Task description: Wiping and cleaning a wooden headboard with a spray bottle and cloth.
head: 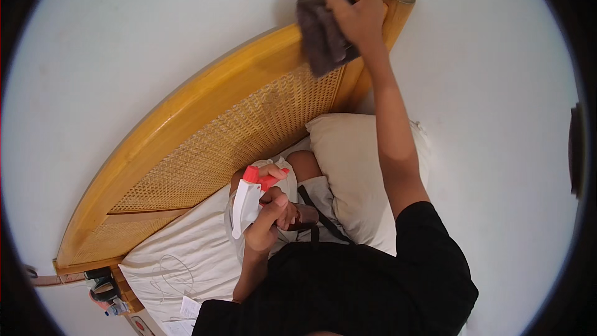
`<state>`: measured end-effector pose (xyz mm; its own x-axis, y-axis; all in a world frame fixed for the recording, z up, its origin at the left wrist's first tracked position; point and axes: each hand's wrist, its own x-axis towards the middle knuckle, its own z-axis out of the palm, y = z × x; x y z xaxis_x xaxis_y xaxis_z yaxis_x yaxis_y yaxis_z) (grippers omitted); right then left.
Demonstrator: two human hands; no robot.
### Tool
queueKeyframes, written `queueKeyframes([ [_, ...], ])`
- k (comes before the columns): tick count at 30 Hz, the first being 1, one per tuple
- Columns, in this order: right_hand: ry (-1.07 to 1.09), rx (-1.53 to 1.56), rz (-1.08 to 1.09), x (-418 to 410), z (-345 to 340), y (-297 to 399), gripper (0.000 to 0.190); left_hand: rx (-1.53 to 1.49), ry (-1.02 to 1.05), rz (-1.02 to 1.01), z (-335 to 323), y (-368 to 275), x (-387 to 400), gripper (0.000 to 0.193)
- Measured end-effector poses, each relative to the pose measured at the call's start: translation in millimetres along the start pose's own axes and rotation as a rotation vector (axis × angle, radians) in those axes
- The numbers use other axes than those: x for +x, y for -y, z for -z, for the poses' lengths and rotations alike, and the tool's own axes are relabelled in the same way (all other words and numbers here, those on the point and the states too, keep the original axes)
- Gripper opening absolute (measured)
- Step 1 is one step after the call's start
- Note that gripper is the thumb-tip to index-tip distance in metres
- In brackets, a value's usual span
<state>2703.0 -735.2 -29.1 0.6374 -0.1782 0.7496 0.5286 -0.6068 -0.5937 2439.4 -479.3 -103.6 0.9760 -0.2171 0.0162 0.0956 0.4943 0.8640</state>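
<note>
My right hand (pixel 358 14) is closed around a dark grey-brown cloth (pixel 322 37), which lies against the top rail near the right end of a curved wooden headboard (pixel 186 102). The headboard has a woven cane panel (pixel 224 149); its round post (pixel 399 4) rises beside my right hand. Lower down, my left hand (pixel 270 214) grips a spray bottle by its neck, over my lap. The bottle has a white and red trigger head (pixel 246 200) and a dark reddish body (pixel 305 217), tilted on its side. One finger lies by the red trigger.
A cream pillow (pixel 350 172) leans below the headboard at the right. A white sheet (pixel 186 233) covers the bed, with a thin coiled cable (pixel 190 273) and papers (pixel 190 307) on it. Several small items, among them a dark one (pixel 103 289), stand at the lower left. Pale walls surround the headboard.
</note>
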Motion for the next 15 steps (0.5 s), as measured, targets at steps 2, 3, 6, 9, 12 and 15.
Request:
queueKeyframes([
  [2,-0.061,-0.029,-0.025,6,8,-10,0.020,0.008,0.042,-0.006,0,0,0,0.043],
  [3,-0.097,-0.067,-0.093,6,11,-10,0.019,0.003,0.059,-0.029,1,0,0,0.043],
  [6,-0.246,-0.223,0.063,-8,-7,5,0.020,0.030,0.055,0.017,1,2,-4,0.043],
  [9,-0.245,-0.235,0.279,-27,-27,34,0.016,0.021,0.100,0.007,4,4,-5,0.042],
  [12,-0.148,-0.181,0.345,-42,-44,54,0.013,0.019,0.054,-0.005,5,7,-5,0.042],
  [15,-0.138,-0.027,0.312,-38,-32,47,0.013,-0.002,0.011,-0.014,3,10,-5,0.042],
])
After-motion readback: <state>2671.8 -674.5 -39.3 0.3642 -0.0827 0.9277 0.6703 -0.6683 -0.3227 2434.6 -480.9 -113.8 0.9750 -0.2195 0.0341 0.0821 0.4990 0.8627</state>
